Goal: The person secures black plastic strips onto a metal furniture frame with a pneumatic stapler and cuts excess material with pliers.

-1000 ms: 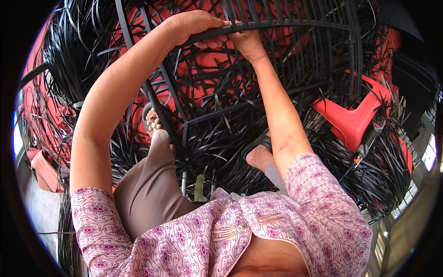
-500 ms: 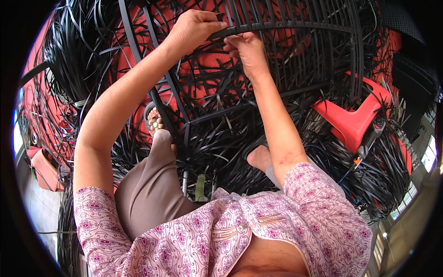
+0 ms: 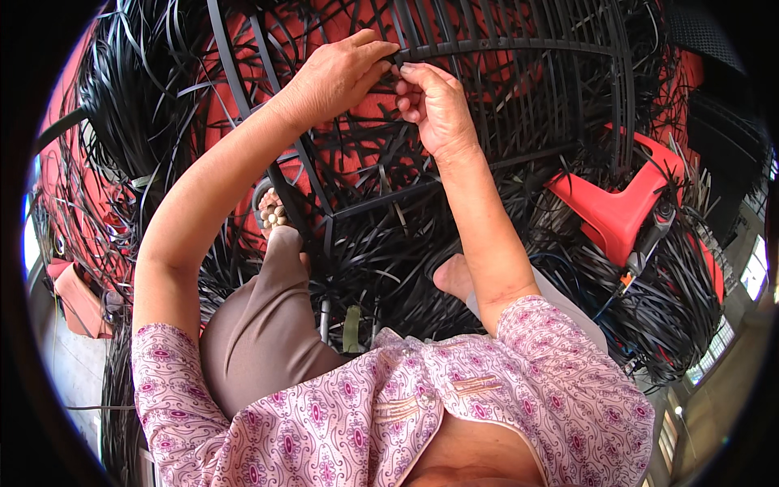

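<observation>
Single head-worn fisheye view, facing steeply downward, picture upright, patterned shirt (image 3: 316, 430) close below at lower centre, left hand (image 3: 339, 75) and right hand (image 3: 441, 109) farther off at upper centre, straight edges bending toward the rim

Strip bundle (image 3: 130, 105) left of frame (image 3: 519, 44); stool (image 3: 618, 215) near right end.

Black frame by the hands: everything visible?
The black frame has slim straight and curved bars, perhaps metal. Closely spaced black strips cross its right part; the left looks open. It sits before the person, top out of view, loose strips around it. Left hand and right hand are at its curved bar; contact is unclear.
</observation>
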Action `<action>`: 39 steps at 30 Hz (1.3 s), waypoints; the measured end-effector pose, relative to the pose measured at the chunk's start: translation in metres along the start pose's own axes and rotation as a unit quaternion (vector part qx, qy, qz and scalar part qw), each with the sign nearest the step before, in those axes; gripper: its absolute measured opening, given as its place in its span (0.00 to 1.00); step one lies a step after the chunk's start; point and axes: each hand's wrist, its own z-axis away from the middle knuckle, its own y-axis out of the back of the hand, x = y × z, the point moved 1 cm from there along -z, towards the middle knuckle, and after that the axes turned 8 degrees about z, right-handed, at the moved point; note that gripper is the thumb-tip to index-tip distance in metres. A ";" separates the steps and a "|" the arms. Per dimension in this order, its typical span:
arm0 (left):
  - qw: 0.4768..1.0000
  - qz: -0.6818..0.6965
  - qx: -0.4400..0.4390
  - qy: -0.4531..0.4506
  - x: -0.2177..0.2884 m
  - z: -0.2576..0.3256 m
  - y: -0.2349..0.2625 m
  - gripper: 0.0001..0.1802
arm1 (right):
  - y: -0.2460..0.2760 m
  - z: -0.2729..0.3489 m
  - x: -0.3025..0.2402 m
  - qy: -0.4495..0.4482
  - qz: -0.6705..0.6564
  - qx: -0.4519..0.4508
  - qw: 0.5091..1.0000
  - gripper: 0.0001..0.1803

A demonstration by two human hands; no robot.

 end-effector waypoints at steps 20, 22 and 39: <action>0.985 -0.170 0.024 0.024 0.004 -0.010 -0.020 0.12 | -0.012 -0.004 -0.034 -0.048 0.169 0.074 0.982 0.19; 0.987 -0.158 0.026 0.025 0.003 -0.008 -0.020 0.12 | -0.013 -0.005 -0.034 -0.042 0.172 0.072 0.981 0.19; 0.890 0.305 -0.228 0.250 -0.024 -0.021 0.016 0.15 | -0.014 -0.003 0.018 0.114 0.106 0.059 0.986 0.10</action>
